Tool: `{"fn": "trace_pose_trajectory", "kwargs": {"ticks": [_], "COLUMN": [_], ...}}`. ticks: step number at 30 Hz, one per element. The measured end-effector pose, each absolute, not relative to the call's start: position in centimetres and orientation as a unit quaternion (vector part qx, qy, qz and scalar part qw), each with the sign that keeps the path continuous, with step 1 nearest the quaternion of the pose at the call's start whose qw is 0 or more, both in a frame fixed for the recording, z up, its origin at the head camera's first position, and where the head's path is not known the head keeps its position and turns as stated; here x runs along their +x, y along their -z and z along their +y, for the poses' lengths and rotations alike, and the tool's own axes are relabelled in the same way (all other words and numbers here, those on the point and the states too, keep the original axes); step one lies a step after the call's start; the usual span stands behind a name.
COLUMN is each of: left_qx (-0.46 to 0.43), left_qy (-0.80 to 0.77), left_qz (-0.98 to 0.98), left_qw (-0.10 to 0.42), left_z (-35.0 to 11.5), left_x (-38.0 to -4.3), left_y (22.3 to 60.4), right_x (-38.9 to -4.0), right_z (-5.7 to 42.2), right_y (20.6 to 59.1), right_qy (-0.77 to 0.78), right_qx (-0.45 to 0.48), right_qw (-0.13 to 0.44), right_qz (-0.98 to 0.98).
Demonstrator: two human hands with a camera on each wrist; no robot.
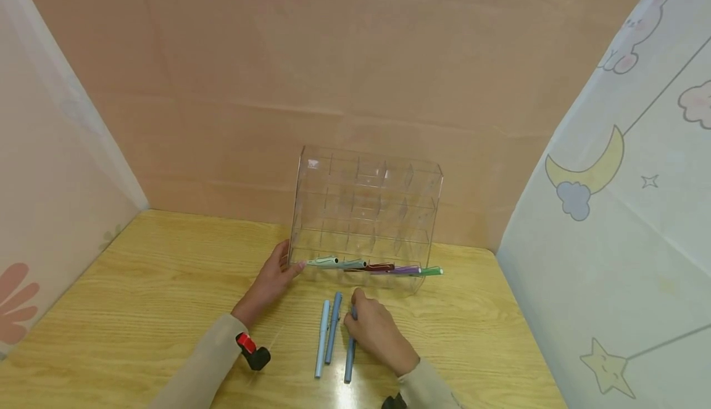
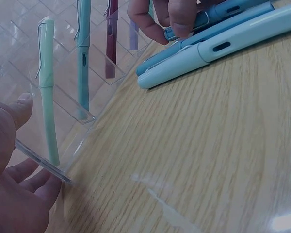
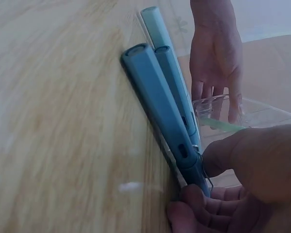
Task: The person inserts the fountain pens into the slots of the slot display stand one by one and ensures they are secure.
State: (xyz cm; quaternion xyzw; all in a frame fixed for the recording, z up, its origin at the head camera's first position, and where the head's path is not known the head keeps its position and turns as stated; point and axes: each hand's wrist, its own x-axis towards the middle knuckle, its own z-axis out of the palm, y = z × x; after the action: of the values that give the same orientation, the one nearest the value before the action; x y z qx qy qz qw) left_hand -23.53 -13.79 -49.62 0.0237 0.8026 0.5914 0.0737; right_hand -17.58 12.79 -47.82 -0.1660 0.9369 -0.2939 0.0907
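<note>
Beige right sleeve: bottom edge of frame, right of centre. Dark blue capped pen: lower centre, on or just above the desk; long axis near-vertical in frame, cap end towards the top. Right hand pinches the cap, thumb against fingers. Left hand, left of centre, holds the clear compartmented rack by its lower left edge between thumb and fingers.

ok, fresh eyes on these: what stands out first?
Probably the clear plastic compartment rack at the head view's centre, left hand gripping its lower left edge. Its bottom row carries five slim pens: pale green, teal, dark red, purple, green. In front are three slim blue pens, right hand pinching the rightmost.
</note>
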Motion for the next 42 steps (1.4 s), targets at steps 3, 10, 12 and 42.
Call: {"fn": "trace_pose_trajectory", "kwargs": {"ticks": [3, 10, 12, 42], "left_qx": [0.022, 0.028, 0.03, 0.031], "left_qy": [-0.594, -0.598, -0.6, -0.6], "left_qz": [0.801, 0.798, 0.796, 0.796], "left_qw": [0.073, 0.073, 0.074, 0.075], "left_z": [-13.7, -13.6, -13.6, -13.8], "left_x": [-23.5, -23.4, -23.3, -23.1], "left_y": [49.6, 49.6, 49.6, 49.1], "right_x": [-17.6, -17.5, -17.5, -16.7], "right_z": [13.1, 13.7, 13.9, 15.8], "right_y": [47.7, 46.8, 46.4, 40.5], "right_qy": [0.298, 0.298, 0.301, 0.352], "right_qx": [-0.156, -0.156, -0.153, -0.138], "right_qw": [0.094, 0.084, 0.083, 0.044], "right_qz": [0.937, 0.938, 0.938, 0.925]}}
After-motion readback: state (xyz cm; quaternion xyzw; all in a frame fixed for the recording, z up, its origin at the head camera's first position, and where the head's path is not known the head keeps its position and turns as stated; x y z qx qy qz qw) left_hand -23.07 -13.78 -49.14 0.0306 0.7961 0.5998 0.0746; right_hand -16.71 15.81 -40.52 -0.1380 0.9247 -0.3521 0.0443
